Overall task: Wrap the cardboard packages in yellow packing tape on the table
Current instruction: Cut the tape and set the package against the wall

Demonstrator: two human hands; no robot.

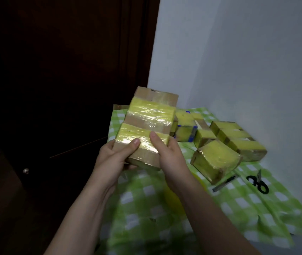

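1. A long cardboard package (149, 126) was held up in the air above the near-left part of the green checked tablecloth (238, 205), tilted with its far end raised.
2. Two bands of yellow tape (152, 111) crossed the package, with bare cardboard between them and at both ends.
3. The left hand (115, 157) cupped the package's near left corner from below, thumb pressed flat on the nearer yellow band, fingers wrapped underneath out of sight.
4. The right hand (168, 159) gripped the package's near right edge, thumb on top beside the left thumb, palm against the side.
5. Both forearms reached forward and upward from the bottom edge, wrists bent slightly inward toward the package.
6. To the right of the held package, several taped packages (236, 138) lay clustered on the tablecloth.
7. Farther right of the package, black scissors (258, 182) lay beside a dark slim tool (223, 184).
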